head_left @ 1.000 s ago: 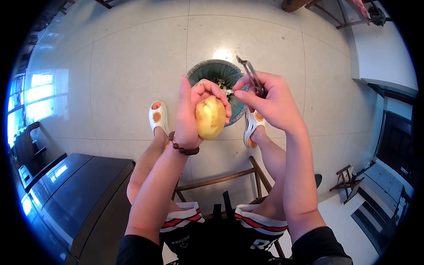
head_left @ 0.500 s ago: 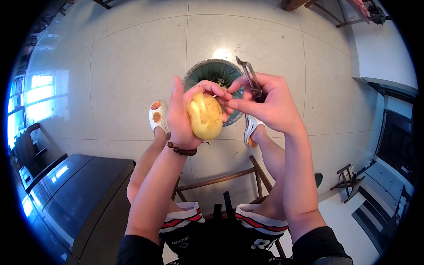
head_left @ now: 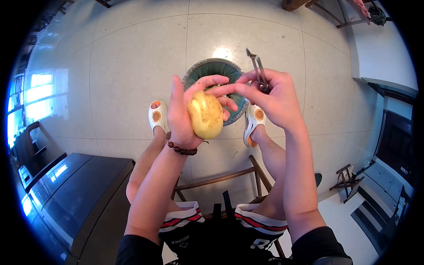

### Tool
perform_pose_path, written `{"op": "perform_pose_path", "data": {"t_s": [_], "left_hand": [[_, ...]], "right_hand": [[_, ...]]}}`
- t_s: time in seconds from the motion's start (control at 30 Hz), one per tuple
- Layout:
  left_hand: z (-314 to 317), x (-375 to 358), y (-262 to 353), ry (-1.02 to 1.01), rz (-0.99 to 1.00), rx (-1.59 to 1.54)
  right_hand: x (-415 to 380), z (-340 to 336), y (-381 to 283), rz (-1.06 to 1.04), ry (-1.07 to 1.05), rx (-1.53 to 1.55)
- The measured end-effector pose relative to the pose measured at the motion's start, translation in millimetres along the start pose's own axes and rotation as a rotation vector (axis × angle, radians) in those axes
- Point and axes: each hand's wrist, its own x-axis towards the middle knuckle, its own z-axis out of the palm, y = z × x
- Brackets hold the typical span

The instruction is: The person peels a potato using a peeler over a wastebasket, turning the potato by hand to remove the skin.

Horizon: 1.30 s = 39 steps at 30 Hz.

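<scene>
A yellow potato (head_left: pixel 206 115), peeled in part with strips of speckled skin left on it, rests in the palm of my left hand (head_left: pixel 179 112). The fingers of that hand curve around its far side, with one finger stretched toward the right. My right hand (head_left: pixel 279 97) keeps a metal peeler (head_left: pixel 257 67) between its fingers, blade end pointing up and away from me. Its thumb and forefinger touch the tip of the outstretched left finger. Below both hands stands a waste bin (head_left: pixel 192 70) with a dark green liner and some peelings inside.
White clogs (head_left: pixel 160 115) on my feet flank the bin on the tiled floor (head_left: pixel 132 75). A wooden stool rung (head_left: pixel 216 179) shows between my legs. On the left is a dark glossy cabinet (head_left: pixel 84 190); wooden furniture legs (head_left: pixel 309 4) stand at the far right.
My right hand has shifted slightly up and right with the peeler. One left finger has straightened toward it, and the left fingers have spread. The potato has hardly moved.
</scene>
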Motion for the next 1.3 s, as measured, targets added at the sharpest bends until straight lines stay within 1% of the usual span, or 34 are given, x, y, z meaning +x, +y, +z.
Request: {"op": "perform_pose_path", "data": {"t_s": [0.13, 0.2, 0.33, 0.4, 0.47, 0.5, 0.63, 0.7, 0.73, 0.8, 0.83, 0.87, 0.9, 0.97, 1.1, 1.13, 1.17, 1.2, 1.3], "left_hand": [[4.0, -0.4, 0.2, 0.022, 0.000, 0.054], [4.6, -0.1, 0.3, 0.029, 0.007, 0.065], [3.0, 0.3, 0.1, 0.017, 0.018, 0.039], [3.4, -0.1, -0.2, 0.016, 0.019, 0.036], [5.5, -0.3, -0.3, 0.027, 0.024, 0.142], [5.8, -0.1, -1.1, 0.027, 0.024, 0.142], [6.6, 2.1, -2.3, 0.037, 0.037, 0.236], [5.7, 2.7, -2.5, 0.043, 0.051, 0.285], [3.9, 2.7, -3.9, 0.059, 0.044, 0.313], [7.2, 1.9, -6.7, 0.075, 0.037, 0.342], [13.7, 1.4, -9.1, 0.118, 0.054, 0.333], [17.3, 1.1, -10.3, 0.161, 0.070, 0.323], [16.5, 1.0, -9.7, 0.162, 0.070, 0.323], [12.6, 0.6, -8.0, 0.053, 0.052, 0.336], [3.9, 1.4, -11.7, 0.048, 0.026, 0.269], [4.1, 1.1, -12.2, 0.096, 0.021, 0.273], [4.2, 1.1, -12.7, 0.143, 0.015, 0.278], [3.2, 1.0, -12.4, 0.142, 0.015, 0.278], [-0.2, 0.1, -12.0, 0.112, -0.019, 0.303]], "right_hand": [[-0.4, -1.8, -0.8, 0.070, 0.003, 0.099], [1.7, -4.3, 1.9, 0.100, -0.049, 0.192], [2.5, -5.0, 0.7, 0.140, -0.067, 0.227], [1.5, -1.8, -2.0, 0.083, -0.043, 0.096], [1.5, -0.2, 2.7, 0.056, -0.021, 0.098], [1.5, 0.3, 5.5, 0.030, 0.001, 0.100], [3.3, -1.4, 8.4, 0.041, 0.054, 0.116], [1.7, -0.6, 0.8, 0.028, 0.079, -0.004], [-1.3, 0.1, -6.5, 0.026, 0.077, -0.005], [-8.4, 3.7, -21.6, 0.081, -0.118, 0.027], [-8.3, 6.0, -20.1, 0.081, -0.118, 0.027], [-8.3, 8.4, -16.9, 0.010, -0.171, 0.023], [-8.2, 9.8, -14.3, -0.061, -0.224, 0.019], [-8.4, 9.1, -12.2, -0.053, -0.229, 0.028], [-9.0, 11.0, -9.8, -0.045, -0.202, 0.050], [-8.8, 10.9, -9.2, -0.046, -0.201, 0.050], [-8.6, 10.4, -8.5, 0.040, -0.191, 0.112], [-8.3, 9.9, -7.7, 0.125, -0.181, 0.172], [-6.0, 5.1, -1.4, 0.107, -0.184, 0.257]]}}
